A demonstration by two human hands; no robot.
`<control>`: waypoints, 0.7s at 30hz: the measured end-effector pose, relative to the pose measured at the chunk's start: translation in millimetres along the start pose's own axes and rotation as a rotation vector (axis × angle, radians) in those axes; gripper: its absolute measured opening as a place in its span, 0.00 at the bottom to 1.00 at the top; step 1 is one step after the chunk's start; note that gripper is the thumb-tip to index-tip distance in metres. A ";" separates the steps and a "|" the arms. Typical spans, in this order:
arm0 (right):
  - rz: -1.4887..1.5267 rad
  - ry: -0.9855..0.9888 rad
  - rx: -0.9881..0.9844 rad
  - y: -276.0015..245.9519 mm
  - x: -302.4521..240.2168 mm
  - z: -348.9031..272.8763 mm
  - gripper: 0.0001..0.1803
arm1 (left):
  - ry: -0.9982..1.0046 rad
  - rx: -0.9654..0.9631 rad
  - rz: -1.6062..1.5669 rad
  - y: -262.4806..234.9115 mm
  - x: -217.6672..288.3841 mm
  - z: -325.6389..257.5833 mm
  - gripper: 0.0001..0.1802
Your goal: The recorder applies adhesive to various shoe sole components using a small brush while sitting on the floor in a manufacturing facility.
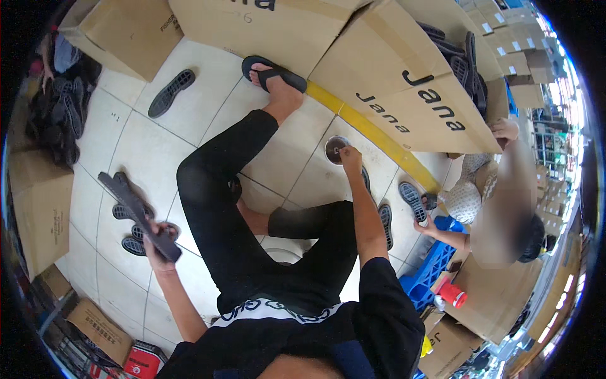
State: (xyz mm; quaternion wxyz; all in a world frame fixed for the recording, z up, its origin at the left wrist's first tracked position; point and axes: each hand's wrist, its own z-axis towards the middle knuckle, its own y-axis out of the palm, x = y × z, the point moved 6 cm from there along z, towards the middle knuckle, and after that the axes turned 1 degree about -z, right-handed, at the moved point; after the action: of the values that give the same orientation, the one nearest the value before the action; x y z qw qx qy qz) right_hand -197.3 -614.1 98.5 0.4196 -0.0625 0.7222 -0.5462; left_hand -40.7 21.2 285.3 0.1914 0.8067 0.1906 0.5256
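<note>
My left hand [159,251] is closed around the near end of a long dark shoe sole [131,203], held tilted above the floor at the left. Beneath and beside it lie several other dark soles [132,245] on the tiles. My right hand [351,158] is closed, its fingertips at the rim of a small round tub [333,151] with dark brown contents. Whatever the fingers pinch there is too small to make out. Two dark soles rest near my right forearm, one of them a ridged sole [386,226] and the other partly hidden.
At the right a co-worker holds another sole [413,202] beside a blue plastic pallet [435,265]. Large cardboard boxes [391,88] stand ahead, one filled with soles [464,66]. A single sole [172,93] lies far left; a heap of soles [66,107] is at the left edge.
</note>
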 end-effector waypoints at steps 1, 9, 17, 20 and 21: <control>0.040 0.001 -0.011 -3.0 9.5 -1.1 0.11 | -0.069 -0.098 -0.131 34.2 -8.5 -0.7 0.33; 0.161 0.191 0.111 -41.4 55.1 -22.7 0.14 | -0.532 -0.523 -0.220 207.5 -107.0 -23.2 0.35; 0.399 0.255 0.006 -56.9 45.8 -35.9 0.12 | -0.756 -0.499 -0.008 208.5 -177.7 -41.3 0.25; 0.223 0.231 0.180 -57.6 70.3 -39.5 0.12 | -0.849 -0.472 -0.041 213.6 -185.7 -46.1 0.25; 0.201 0.208 0.290 -62.4 78.6 -44.0 0.12 | -0.869 -0.454 -0.068 216.9 -185.8 -45.3 0.25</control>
State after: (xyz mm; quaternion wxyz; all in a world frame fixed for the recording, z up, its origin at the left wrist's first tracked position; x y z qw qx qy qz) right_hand -300.3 -649.5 110.9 0.3998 0.1275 0.6781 -0.6034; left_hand -128.9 -253.6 268.7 0.4412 0.8826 0.0002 0.1621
